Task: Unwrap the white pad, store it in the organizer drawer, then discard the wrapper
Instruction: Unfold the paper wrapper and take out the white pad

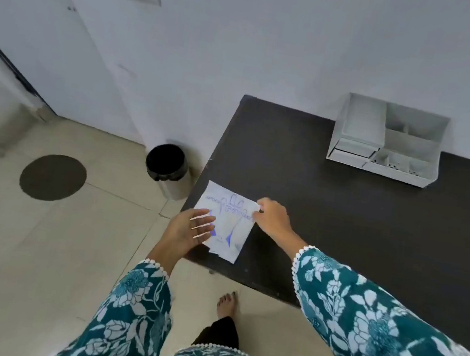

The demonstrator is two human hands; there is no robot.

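Note:
A flat white wrapper (pixel 229 222) with blue print lies on the near left corner of the dark table (pixel 343 211). My right hand (pixel 272 217) pinches its far right corner. My left hand (pixel 190 229) hovers open over its left edge, fingers spread. The white pad itself is hidden; I cannot tell whether it is inside the wrapper. A white desk organizer (pixel 387 140) with open compartments and small drawers at its lower left stands at the table's back against the wall, its drawers pushed in.
A black-lined waste bin (pixel 168 168) stands on the tiled floor just left of the table. A dark round mat (pixel 52 177) lies further left. My bare foot (pixel 226 303) is near the table's front edge. A door stands at far left.

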